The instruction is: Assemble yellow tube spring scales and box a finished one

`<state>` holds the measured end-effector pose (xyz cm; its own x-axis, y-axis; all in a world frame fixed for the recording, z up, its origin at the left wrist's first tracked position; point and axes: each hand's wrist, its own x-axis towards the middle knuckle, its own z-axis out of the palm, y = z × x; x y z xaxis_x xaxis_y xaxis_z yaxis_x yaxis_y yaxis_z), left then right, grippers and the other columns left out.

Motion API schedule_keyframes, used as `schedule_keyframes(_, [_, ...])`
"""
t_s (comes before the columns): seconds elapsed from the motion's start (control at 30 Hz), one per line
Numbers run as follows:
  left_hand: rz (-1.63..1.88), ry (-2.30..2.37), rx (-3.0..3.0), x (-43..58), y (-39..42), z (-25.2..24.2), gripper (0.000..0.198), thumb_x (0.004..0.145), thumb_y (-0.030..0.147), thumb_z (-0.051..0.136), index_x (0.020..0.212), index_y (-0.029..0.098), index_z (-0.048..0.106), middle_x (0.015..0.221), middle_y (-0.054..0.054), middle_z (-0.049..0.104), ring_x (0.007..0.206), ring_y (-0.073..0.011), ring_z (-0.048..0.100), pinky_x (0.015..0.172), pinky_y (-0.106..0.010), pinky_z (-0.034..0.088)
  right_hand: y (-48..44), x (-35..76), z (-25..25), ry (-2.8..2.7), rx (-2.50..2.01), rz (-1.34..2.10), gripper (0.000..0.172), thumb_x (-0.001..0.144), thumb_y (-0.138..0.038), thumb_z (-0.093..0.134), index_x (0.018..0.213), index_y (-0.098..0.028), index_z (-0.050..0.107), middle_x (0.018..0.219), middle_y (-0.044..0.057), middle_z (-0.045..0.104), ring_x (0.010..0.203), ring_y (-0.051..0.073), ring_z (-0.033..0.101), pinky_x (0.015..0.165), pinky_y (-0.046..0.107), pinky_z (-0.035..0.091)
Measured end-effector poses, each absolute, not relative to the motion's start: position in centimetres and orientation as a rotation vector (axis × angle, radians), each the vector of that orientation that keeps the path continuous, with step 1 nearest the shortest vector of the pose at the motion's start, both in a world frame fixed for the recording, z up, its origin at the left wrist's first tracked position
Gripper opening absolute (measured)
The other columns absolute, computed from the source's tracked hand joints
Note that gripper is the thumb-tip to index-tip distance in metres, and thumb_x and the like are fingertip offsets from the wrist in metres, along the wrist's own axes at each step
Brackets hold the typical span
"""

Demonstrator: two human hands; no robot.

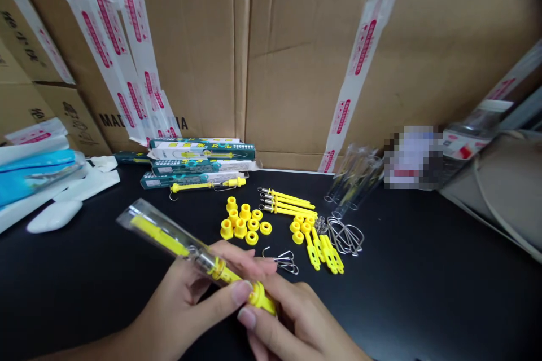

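A spring scale [199,256] with a clear plastic tube and yellow inner parts slants across both hands above the table. My left hand [190,299] is closed around the tube's middle, thumb near the yellow collar. My right hand [296,316] grips the yellow cap [261,298] at the lower end. Just beyond the hands lie small metal hooks [287,262] and several yellow caps and rings [240,220]. Yellow rods with springs [290,202] lie side by side farther back. To the right are flat yellow pull tabs [328,254] and larger wire hooks [347,236].
Printed boxes [203,164] are stacked at the back, with another spring scale [207,185] before them. Clear tubes [353,177] lie at back right, near a plastic bottle [474,130]. White and blue packaging [42,172] sits left. Large cardboard boxes [288,67] wall off the back.
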<state>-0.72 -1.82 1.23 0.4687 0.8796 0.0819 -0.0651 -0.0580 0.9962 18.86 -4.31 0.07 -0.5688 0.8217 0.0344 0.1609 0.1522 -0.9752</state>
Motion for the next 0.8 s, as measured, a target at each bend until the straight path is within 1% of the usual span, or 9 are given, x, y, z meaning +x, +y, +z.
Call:
schedule_keyframes(0.13, [0.817, 0.761, 1.223, -0.3, -1.5, 1.0, 0.020, 0.084, 0.043, 0.085, 0.086, 0.024, 0.078, 0.103, -0.005, 0.085, 0.099, -0.0269, 0.080, 0.088, -0.034, 0.062, -4.4, 18.9, 0.4, -1.898, -0.977, 1.443, 0.033, 0.101, -0.050, 0.046, 0.092, -0.020, 0.055, 0.059, -0.006, 0.048, 0.048, 0.009, 0.040, 0.047, 0.020, 0.033])
schedule_keyframes(0.2, [0.830, 0.772, 1.200, -0.2, -1.4, 1.0, 0.025, 0.081, 0.044, 0.087, 0.085, 0.022, 0.077, 0.102, -0.006, 0.085, 0.093, -0.0252, 0.080, 0.084, -0.032, 0.062, -4.5, 18.8, 0.5, -1.891, -1.022, 1.398, 0.030, 0.100, -0.048, 0.049, 0.088, -0.021, 0.053, 0.058, -0.007, 0.045, 0.047, 0.008, 0.038, 0.045, 0.021, 0.029])
schedule_keyframes(0.33, [0.837, 0.796, 1.175, -0.2, -1.0, 1.1, 0.029, 0.081, 0.046, 0.087, 0.081, 0.020, 0.073, 0.095, -0.007, 0.086, 0.088, -0.0226, 0.080, 0.077, -0.026, 0.061, -4.5, 18.4, 0.6, -1.801, -1.138, 1.352, 0.028, 0.095, -0.043, 0.058, 0.082, -0.019, 0.059, 0.057, -0.009, 0.035, 0.047, 0.007, 0.027, 0.045, 0.023, 0.021])
schedule_keyframes(0.43, [0.805, 0.794, 1.179, -0.4, -1.0, 1.0, 0.034, 0.080, 0.046, 0.088, 0.081, 0.019, 0.068, 0.098, -0.008, 0.086, 0.084, -0.0229, 0.081, 0.073, -0.027, 0.062, -4.3, 18.6, 0.9, -1.693, -1.100, 1.520, 0.033, 0.092, -0.042, 0.065, 0.070, -0.019, 0.059, 0.053, -0.010, 0.034, 0.047, 0.005, 0.027, 0.044, 0.023, 0.020])
schedule_keyframes(0.5, [0.795, 0.745, 1.217, -0.5, -1.1, 0.9, 0.037, 0.077, 0.045, 0.091, 0.079, 0.019, 0.064, 0.100, -0.009, 0.085, 0.082, -0.0248, 0.082, 0.072, -0.030, 0.063, -4.0, 18.9, 1.3, -1.601, -0.983, 1.777, 0.036, 0.092, -0.048, 0.068, 0.073, -0.018, 0.063, 0.051, -0.011, 0.035, 0.043, 0.004, 0.027, 0.041, 0.022, 0.019])
schedule_keyframes(0.57, [0.810, 0.678, 1.255, -0.6, -1.3, 0.7, 0.040, 0.075, 0.046, 0.092, 0.077, 0.020, 0.061, 0.100, -0.010, 0.085, 0.082, -0.0271, 0.082, 0.071, -0.033, 0.064, -3.7, 19.3, 1.8, -1.519, -0.831, 2.022, 0.037, 0.094, -0.055, 0.068, 0.093, -0.018, 0.072, 0.051, -0.012, 0.035, 0.041, 0.004, 0.023, 0.040, 0.021, 0.018])
schedule_keyframes(0.67, [0.903, 0.625, 1.306, -0.4, -1.5, 0.5, 0.040, 0.074, 0.048, 0.092, 0.072, 0.021, 0.063, 0.098, -0.011, 0.085, 0.093, -0.0311, 0.082, 0.080, -0.039, 0.065, -3.5, 19.8, 2.4, -1.560, -0.706, 2.126, 0.046, 0.099, -0.061, 0.060, 0.117, -0.020, 0.069, 0.059, -0.011, 0.038, 0.046, 0.004, 0.023, 0.043, 0.019, 0.019])
schedule_keyframes(0.73, [0.953, 0.609, 1.328, -0.3, -1.6, 0.5, 0.036, 0.073, 0.048, 0.092, 0.073, 0.021, 0.068, 0.105, -0.011, 0.084, 0.103, -0.0343, 0.079, 0.082, -0.041, 0.065, -3.4, 20.0, 2.4, -1.628, -0.722, 2.085, 0.052, 0.101, -0.066, 0.052, 0.107, -0.017, 0.067, 0.064, -0.008, 0.042, 0.051, 0.005, 0.030, 0.047, 0.018, 0.024])
schedule_keyframes(0.8, [0.939, 0.613, 1.302, -0.3, -1.8, 0.7, 0.034, 0.072, 0.048, 0.093, 0.082, 0.021, 0.074, 0.117, -0.012, 0.081, 0.101, -0.0335, 0.079, 0.074, -0.036, 0.066, -3.5, 20.0, 2.3, -1.580, -0.768, 2.088, 0.060, 0.100, -0.074, 0.045, 0.090, -0.016, 0.061, 0.063, -0.006, 0.045, 0.053, 0.006, 0.034, 0.048, 0.018, 0.026])
